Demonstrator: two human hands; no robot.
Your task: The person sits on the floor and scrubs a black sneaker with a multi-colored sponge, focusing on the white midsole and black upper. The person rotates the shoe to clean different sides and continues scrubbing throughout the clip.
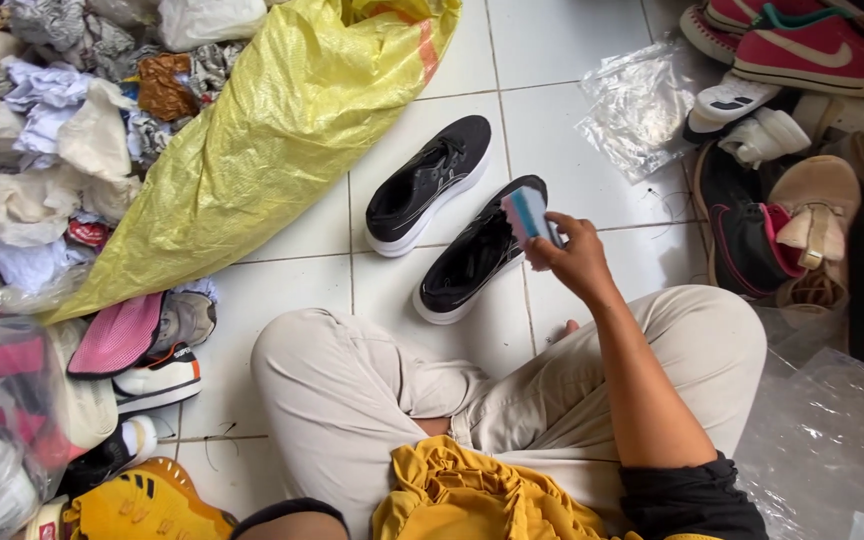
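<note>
Right hand (574,258) clamped on a blue-and-pink sponge (529,214), touching the nearer black shoe (472,255) on the floor tiles (592,170). We judge wiping underway; next calls for steadying strokes. Left hand not visible.

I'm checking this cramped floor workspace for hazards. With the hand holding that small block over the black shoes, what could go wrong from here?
1. The right hand pinches the small blue-and-pink block only at its lower edge; it could slip onto the nearer black sneaker with a white sole.
2. The clear crinkled plastic bag lies loose on the white floor tiles, possibly slippery underfoot.
3. The bulging yellow woven sack leans near the farther black sneaker and might slump onto it.
</note>
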